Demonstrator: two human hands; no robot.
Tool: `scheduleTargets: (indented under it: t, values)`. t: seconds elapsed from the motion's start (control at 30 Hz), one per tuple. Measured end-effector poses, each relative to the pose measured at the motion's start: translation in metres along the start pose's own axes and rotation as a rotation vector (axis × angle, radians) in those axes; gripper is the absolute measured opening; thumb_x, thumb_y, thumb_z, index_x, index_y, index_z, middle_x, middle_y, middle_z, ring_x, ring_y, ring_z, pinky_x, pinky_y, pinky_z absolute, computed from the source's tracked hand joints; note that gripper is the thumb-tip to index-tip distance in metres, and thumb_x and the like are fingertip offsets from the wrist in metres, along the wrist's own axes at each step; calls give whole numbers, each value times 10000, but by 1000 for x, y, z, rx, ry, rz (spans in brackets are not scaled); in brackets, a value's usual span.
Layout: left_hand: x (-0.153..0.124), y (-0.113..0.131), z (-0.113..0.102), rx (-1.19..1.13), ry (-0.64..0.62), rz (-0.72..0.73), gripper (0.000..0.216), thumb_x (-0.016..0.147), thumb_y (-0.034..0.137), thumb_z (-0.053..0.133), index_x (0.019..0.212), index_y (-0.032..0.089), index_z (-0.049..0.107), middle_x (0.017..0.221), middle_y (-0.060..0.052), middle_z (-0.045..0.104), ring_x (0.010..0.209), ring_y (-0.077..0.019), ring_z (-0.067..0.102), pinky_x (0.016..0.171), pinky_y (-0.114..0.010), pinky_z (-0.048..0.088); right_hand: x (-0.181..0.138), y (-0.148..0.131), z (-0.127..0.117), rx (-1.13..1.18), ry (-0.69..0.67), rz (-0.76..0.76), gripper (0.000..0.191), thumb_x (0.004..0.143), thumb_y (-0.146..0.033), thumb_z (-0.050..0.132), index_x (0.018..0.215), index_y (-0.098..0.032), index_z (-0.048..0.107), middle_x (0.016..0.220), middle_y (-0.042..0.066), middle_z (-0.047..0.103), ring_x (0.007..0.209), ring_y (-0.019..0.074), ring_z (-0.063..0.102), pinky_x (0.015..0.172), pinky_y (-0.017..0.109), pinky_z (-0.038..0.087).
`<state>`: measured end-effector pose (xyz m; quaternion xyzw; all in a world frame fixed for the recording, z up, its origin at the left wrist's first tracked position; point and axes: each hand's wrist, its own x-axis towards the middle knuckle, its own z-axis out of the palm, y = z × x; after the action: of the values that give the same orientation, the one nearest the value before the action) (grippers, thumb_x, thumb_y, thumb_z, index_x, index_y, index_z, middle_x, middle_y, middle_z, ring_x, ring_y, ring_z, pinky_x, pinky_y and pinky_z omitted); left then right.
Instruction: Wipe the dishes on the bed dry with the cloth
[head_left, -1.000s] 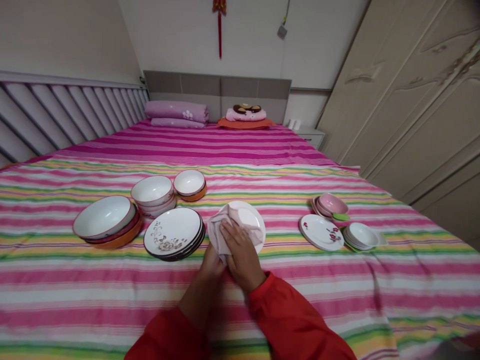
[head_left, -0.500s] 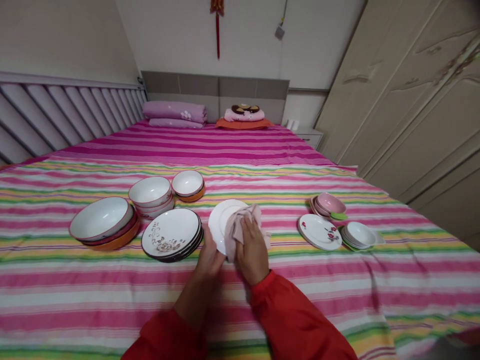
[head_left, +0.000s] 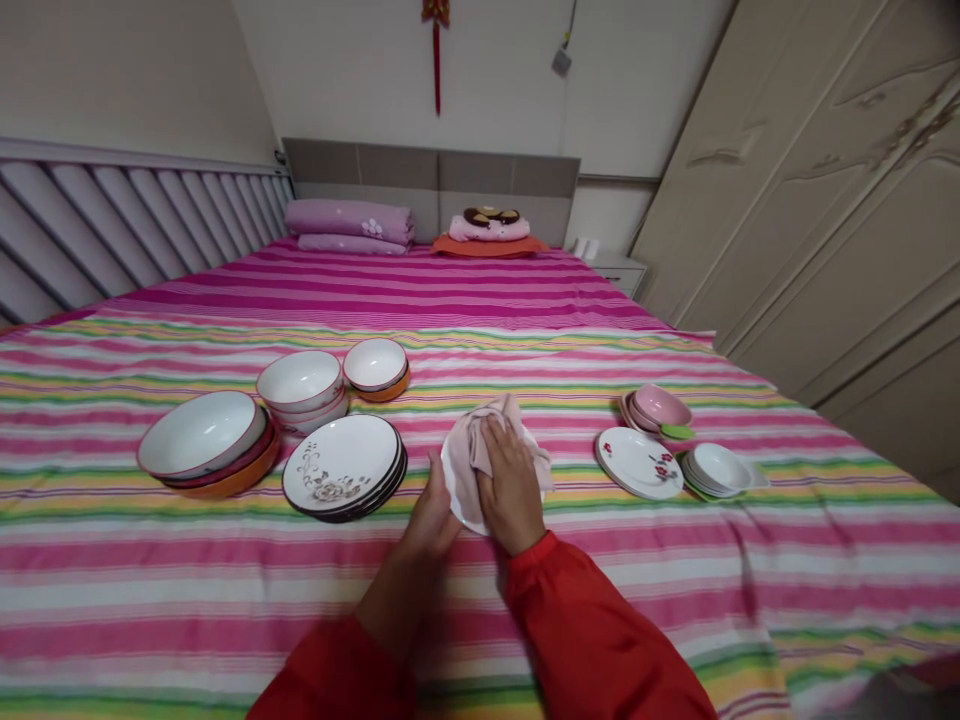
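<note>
A white plate is held just above the striped bedspread in front of me. My left hand grips its near left rim, fingers curled under it. My right hand presses a pale pink cloth flat against the plate's face, and the cloth covers most of the plate. Both of my sleeves are red.
On the striped bed, left of the hands: a stack of flower-patterned plates, a stack of wide bowls, two stacks of smaller bowls. To the right: a flowered plate, pink dishes, small white dishes. Wardrobe at right.
The cloth under my right hand has slid from the plate's left side across to its right and upper part. The plate has tilted and shifted slightly right in my left hand.
</note>
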<state>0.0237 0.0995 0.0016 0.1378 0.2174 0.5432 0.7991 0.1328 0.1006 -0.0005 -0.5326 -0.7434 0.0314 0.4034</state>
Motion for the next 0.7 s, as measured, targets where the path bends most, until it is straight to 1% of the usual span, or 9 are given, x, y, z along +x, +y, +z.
scheduleTargets:
  t: [0.07,0.13,0.23,0.3,0.4,0.5,0.6,0.63,0.7]
  values:
    - [0,4,0,17,-12,10,631,907,537,300,1393,146,393,1306,-116,570,1303,-195,419,1138,-342,228,0,6,2,2,62,35,610,817,-127,422,1422,-153,343,1466,106,364,1390,275,239,1100,511,266]
    - [0,11,0,29,22,59,628,907,542,298,1396,159,390,1311,-107,567,1296,-190,430,1138,-335,229,-2,8,4,11,88,48,598,823,-122,414,1417,-127,347,1458,128,372,1384,271,256,1104,503,275]
    - [1,23,-2,19,102,160,625,903,554,299,1395,181,392,1308,-90,574,1262,-188,472,1132,-324,249,-7,0,8,40,51,26,582,814,-107,414,1394,-81,377,1452,150,375,1391,268,234,1108,491,283]
    - [1,30,-5,-7,140,186,655,893,583,288,1388,170,405,1267,-92,608,1222,-194,515,1118,-323,280,-11,-10,10,74,-17,-47,579,806,-110,431,1383,-81,393,1449,139,384,1396,262,219,1113,487,276]
    - [0,35,-11,-66,123,137,725,872,629,259,1350,119,453,1132,-121,684,1134,-211,587,1076,-332,346,-14,-27,10,112,-150,-192,570,813,-135,457,1381,-135,407,1443,96,407,1385,245,254,1123,485,249]
    - [0,32,-13,-89,116,82,673,896,582,281,1248,79,556,996,-128,728,1025,-208,648,1039,-321,388,-13,-33,7,100,-233,-228,570,824,-156,463,1390,-152,397,1455,80,393,1382,241,265,1122,470,247]
    - [0,23,-7,-74,157,33,508,944,436,304,1191,105,601,982,-91,736,1042,-190,639,1065,-321,361,-8,-25,3,71,-221,-171,595,817,-147,452,1406,-148,371,1468,84,370,1383,246,263,1120,474,236]
    - [0,19,-5,-61,160,8,458,950,383,321,1203,115,593,1010,-85,730,1078,-189,621,1078,-328,345,-6,-20,1,59,-197,-142,603,812,-139,447,1409,-150,366,1470,85,366,1383,249,262,1120,484,230]
    - [0,13,-2,-29,125,-16,427,939,354,371,1248,129,562,1094,-92,704,1151,-198,575,1099,-342,315,-2,-9,-2,31,-135,-80,608,806,-128,438,1409,-150,366,1472,88,360,1384,257,258,1114,503,230]
